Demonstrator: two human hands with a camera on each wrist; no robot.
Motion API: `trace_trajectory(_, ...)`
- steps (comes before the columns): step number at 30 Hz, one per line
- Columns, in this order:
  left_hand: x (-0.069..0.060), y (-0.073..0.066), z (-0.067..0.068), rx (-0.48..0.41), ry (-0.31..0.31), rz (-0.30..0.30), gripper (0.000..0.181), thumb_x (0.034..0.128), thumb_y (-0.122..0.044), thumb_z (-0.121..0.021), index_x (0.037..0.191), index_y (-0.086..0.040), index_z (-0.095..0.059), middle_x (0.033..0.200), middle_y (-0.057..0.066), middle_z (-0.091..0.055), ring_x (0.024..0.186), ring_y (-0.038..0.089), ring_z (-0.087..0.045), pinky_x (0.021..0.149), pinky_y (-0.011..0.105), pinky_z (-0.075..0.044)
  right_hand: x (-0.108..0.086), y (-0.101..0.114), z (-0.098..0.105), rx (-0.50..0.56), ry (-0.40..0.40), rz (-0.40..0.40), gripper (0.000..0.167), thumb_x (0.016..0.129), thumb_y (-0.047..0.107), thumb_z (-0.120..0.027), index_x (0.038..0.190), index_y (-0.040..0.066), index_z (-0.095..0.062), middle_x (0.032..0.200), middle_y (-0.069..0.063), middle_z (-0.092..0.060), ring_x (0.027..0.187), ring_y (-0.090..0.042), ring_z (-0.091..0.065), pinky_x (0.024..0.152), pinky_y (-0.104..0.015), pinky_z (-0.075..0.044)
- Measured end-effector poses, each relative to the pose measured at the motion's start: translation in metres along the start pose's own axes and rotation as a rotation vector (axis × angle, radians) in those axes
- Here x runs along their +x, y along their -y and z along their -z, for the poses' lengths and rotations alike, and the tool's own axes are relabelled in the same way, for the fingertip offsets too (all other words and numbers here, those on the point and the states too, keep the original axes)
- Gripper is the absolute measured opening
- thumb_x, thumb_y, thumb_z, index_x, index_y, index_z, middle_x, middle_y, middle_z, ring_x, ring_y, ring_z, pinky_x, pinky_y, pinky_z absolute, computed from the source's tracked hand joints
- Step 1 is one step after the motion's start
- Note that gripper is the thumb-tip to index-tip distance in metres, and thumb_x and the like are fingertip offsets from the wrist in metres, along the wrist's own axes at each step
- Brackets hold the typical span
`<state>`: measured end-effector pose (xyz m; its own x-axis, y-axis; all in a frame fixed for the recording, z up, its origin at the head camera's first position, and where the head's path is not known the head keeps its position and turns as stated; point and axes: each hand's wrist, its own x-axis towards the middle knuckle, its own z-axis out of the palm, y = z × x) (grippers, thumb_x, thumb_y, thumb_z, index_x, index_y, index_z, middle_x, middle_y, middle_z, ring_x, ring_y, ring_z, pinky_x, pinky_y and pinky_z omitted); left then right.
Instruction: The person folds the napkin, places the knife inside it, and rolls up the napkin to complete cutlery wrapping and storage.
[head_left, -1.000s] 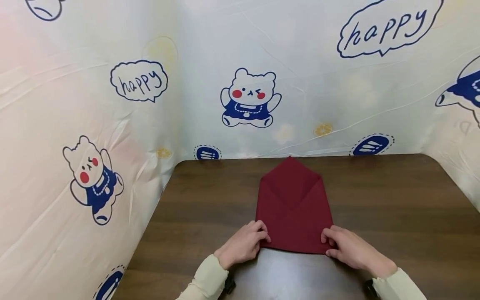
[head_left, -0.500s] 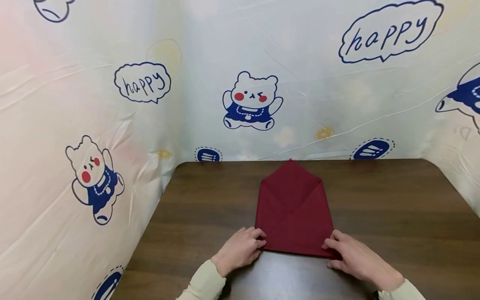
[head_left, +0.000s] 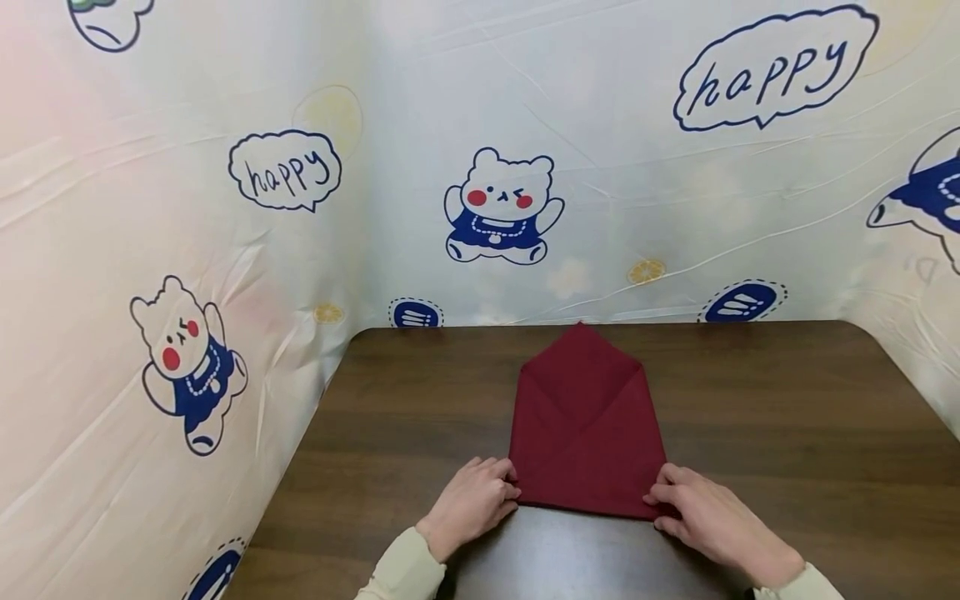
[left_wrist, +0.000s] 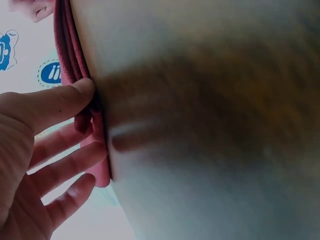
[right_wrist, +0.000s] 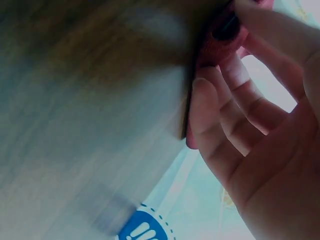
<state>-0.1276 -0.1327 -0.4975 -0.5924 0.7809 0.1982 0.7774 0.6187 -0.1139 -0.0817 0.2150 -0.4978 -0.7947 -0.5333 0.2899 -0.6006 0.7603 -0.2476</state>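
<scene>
A dark red folded cloth (head_left: 585, 450) lies flat on the table, its pointed end towards the back and its straight edge towards me. My left hand (head_left: 471, 504) pinches the near left corner. In the left wrist view, the thumb of that hand (left_wrist: 40, 150) lies on the layered edge of the cloth (left_wrist: 70, 45), with fingers behind it. At the near right corner, my right hand (head_left: 712, 521) pinches the cloth between thumb and fingers. The right wrist view has this hand (right_wrist: 265, 130) at the cloth's rolled-looking edge (right_wrist: 215, 52); part of the thumb tip is cut off.
The brown wooden table (head_left: 405, 417) reaches back to a pale curtain (head_left: 615, 100) printed with bears and "happy" bubbles. This curtain also hangs along the left and right sides. Light reflects off the tabletop in front of the cloth.
My left hand has shifted a little left, from over the cloth to its corner. The right hand has edged slightly nearer to me. The cloth keeps its folded shape.
</scene>
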Motion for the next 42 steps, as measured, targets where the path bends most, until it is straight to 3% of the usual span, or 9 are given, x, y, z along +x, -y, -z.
trace_trajectory(3,0.000,-0.004,0.004,0.072,-0.011,-0.016,0.007,0.0797,-0.025,-0.077,0.075,-0.026,-0.073,0.085,-0.011,-0.062,0.073,0.006,-0.059,0.063,0.023,-0.040,-0.001,0.000,0.002,-0.005,0.046,-0.001,0.028,0.068,0.018,-0.084,0.093,0.018,-0.073,0.088,0.013,-0.050,0.076,-0.002,-0.051,0.062,-0.024,-0.046)
trace_trajectory(8,0.002,-0.008,0.003,0.136,-0.018,-0.014,0.009,0.0803,-0.023,-0.074,0.072,-0.025,-0.071,0.080,-0.012,-0.063,0.068,0.006,-0.060,0.060,0.023,-0.038,0.000,-0.001,0.001,0.010,0.040,0.047,0.032,0.065,0.009,-0.084,0.093,0.017,-0.072,0.087,0.012,-0.050,0.075,-0.002,-0.052,0.062,-0.023,-0.047)
trace_trajectory(16,0.007,-0.004,-0.002,0.094,-0.012,0.009,0.010,0.0757,-0.022,-0.074,0.067,-0.026,-0.070,0.076,-0.016,-0.066,0.067,0.000,-0.062,0.059,0.023,-0.034,0.003,-0.006,0.002,0.091,0.075,0.047,0.034,0.066,0.000,-0.079,0.093,0.017,-0.068,0.087,0.010,-0.052,0.071,-0.001,-0.052,0.061,-0.022,-0.047)
trace_trajectory(20,0.009,-0.003,-0.003,0.070,-0.047,0.019,0.012,0.0731,-0.019,-0.072,0.065,-0.024,-0.066,0.073,-0.015,-0.065,0.064,0.001,-0.062,0.058,0.023,-0.034,0.003,-0.007,0.000,0.064,0.043,0.060,0.033,0.064,-0.002,-0.076,0.090,0.018,-0.067,0.085,0.010,-0.052,0.069,-0.002,-0.053,0.060,-0.023,-0.047)
trace_trajectory(27,0.011,0.001,-0.006,0.019,-0.072,0.031,0.017,0.0700,-0.015,-0.068,0.061,-0.021,-0.055,0.066,-0.013,-0.059,0.062,0.005,-0.058,0.058,0.024,-0.034,0.005,-0.005,-0.001,0.007,0.072,0.074,0.030,0.066,0.008,-0.080,0.089,0.017,-0.064,0.082,0.010,-0.048,0.066,-0.002,-0.046,0.057,-0.024,-0.044)
trace_trajectory(33,0.011,0.004,-0.007,-0.036,-0.054,0.040,0.014,0.0717,-0.014,-0.067,0.065,-0.020,-0.056,0.066,-0.012,-0.058,0.061,0.005,-0.057,0.057,0.023,-0.034,0.006,0.000,-0.002,-0.061,0.011,0.064,0.028,0.063,0.004,-0.076,0.077,0.018,-0.056,0.074,0.010,-0.041,0.058,-0.004,-0.038,0.052,-0.024,-0.037)
trace_trajectory(42,0.014,0.011,-0.006,-0.155,-0.034,0.073,0.011,0.0766,-0.011,-0.066,0.073,-0.019,-0.059,0.067,-0.013,-0.059,0.057,0.000,-0.049,0.060,0.024,-0.043,0.008,0.003,-0.006,-0.141,-0.074,0.071,0.028,0.058,0.003,-0.070,0.070,0.018,-0.049,0.069,0.008,-0.041,0.054,-0.010,-0.040,0.049,-0.025,-0.036)
